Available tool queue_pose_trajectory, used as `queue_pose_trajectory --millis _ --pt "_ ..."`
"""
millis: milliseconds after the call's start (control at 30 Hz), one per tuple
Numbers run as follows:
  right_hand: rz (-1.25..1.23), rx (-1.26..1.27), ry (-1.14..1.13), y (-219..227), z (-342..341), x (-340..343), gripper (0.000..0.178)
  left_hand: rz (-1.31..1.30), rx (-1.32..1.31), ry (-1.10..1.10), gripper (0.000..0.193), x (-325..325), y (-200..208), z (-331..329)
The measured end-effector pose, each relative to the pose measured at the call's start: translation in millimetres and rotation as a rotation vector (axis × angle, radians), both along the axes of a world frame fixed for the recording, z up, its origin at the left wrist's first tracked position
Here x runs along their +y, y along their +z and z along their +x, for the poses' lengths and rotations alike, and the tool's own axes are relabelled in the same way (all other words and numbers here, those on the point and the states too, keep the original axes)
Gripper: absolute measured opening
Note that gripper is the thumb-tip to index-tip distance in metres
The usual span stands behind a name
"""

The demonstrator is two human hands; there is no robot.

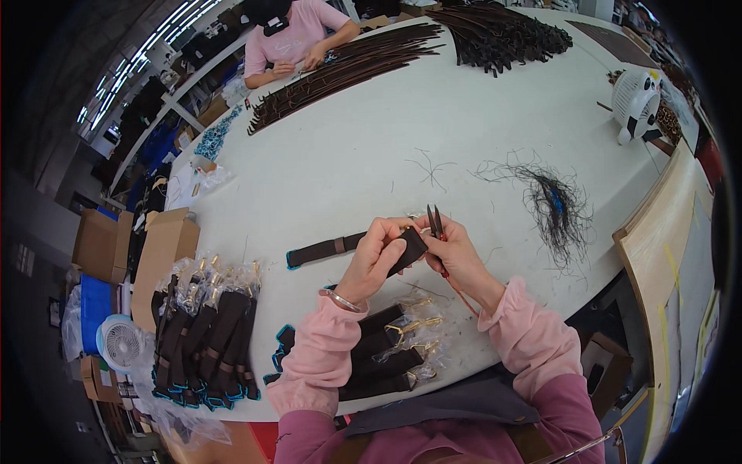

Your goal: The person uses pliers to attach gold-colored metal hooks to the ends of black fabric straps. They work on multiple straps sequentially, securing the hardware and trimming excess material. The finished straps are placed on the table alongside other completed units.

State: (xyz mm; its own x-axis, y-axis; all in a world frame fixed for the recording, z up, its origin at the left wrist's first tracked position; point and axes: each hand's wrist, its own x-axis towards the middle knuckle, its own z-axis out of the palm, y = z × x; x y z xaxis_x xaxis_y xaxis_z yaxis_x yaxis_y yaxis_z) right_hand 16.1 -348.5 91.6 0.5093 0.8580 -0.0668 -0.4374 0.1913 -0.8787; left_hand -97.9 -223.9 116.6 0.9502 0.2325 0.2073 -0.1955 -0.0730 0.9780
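My left hand pinches the folded end of a dark brown strap, with a bit of gold-coloured metal at its top. Held in my right hand is a pair of scissors, its dark blades pointing up and away from me, red showing at the handles. My right fingertips meet the strap end beside the blades. A flat brown strap length with a blue-edged tip extends left from behind my left hand. Under my forearms lie several straps with gold buckles in clear plastic.
A pile of similar straps hangs at the table's left edge. Loose dark threads lie on the right, near a white fan. Across the table, a person in pink works beside long brown strips. Cardboard boxes stand left.
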Motion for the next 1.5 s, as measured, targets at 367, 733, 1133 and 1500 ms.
queue_pose_trajectory --millis 367,733,1133,1500 --pt "-0.037 -0.511 -0.009 35.1 4.3 -9.8 0.013 0.048 -0.251 0.106 0.01 1.4 0.0 -8.1" --pt "0.027 -0.485 -0.05 32.7 5.2 -11.2 0.027 -0.643 -0.235 0.055 0.022 6.6 7.9 -10.6" --pt "-0.02 -0.647 0.004 32.5 -4.6 -8.9 0.032 -1.286 -0.238 -0.052 0.026 15.3 -9.8 -15.4" --pt "-0.125 -0.503 0.126 32.7 -11.9 -4.9 0.037 -1.053 -0.109 -0.071 0.023 11.0 -2.1 -10.0"
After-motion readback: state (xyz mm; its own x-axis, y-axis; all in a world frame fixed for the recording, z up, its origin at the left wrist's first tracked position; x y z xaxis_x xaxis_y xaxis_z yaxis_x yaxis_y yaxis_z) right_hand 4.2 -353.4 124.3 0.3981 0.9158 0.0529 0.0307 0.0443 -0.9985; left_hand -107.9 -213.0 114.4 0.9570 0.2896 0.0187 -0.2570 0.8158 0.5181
